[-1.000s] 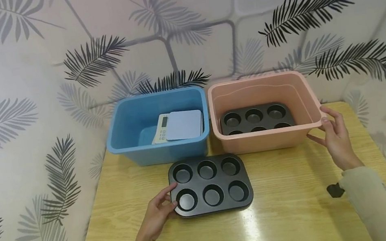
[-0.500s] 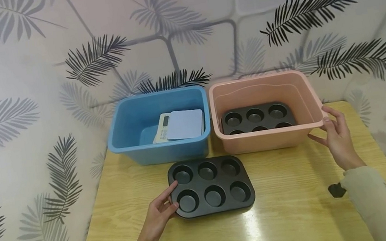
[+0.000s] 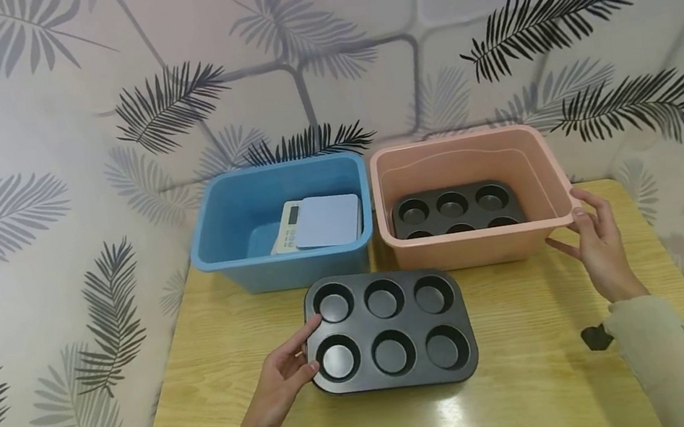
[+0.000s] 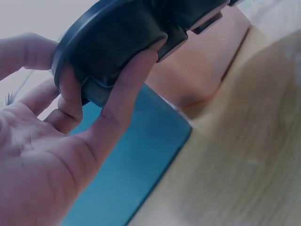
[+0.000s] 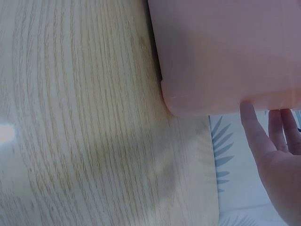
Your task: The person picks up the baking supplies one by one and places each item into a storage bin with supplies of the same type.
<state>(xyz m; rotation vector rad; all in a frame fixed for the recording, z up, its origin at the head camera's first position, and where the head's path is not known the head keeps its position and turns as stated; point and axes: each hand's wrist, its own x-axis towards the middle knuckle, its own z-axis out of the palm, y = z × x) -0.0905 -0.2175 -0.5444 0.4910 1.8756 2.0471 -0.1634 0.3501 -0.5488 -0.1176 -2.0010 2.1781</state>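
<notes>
My left hand (image 3: 277,387) grips the left end of a dark six-cup muffin tin (image 3: 360,342), holding it over the table in front of two bins. In the left wrist view, the fingers (image 4: 124,89) curl round its edge and an outer cup. The tin's cups face up, slightly tilted. At the right end of a pink bin (image 3: 453,254), my right hand (image 3: 604,253) rests with its fingertips against the rim and outer wall. A second muffin tin (image 3: 451,207) lies inside this bin, its near row partly hidden by the front wall.
A blue bin (image 3: 285,272) stands left of the pink one, close beside it. Inside it lies a white kitchen scale (image 3: 326,219) with a small display. Both bins sit at the back of the wooden table (image 3: 521,363), against a leaf-patterned backdrop (image 3: 341,17).
The muffin tin in my left hand has risen, looking larger, and its right end has swung a little to the right. My right hand has stayed at the pink bin.
</notes>
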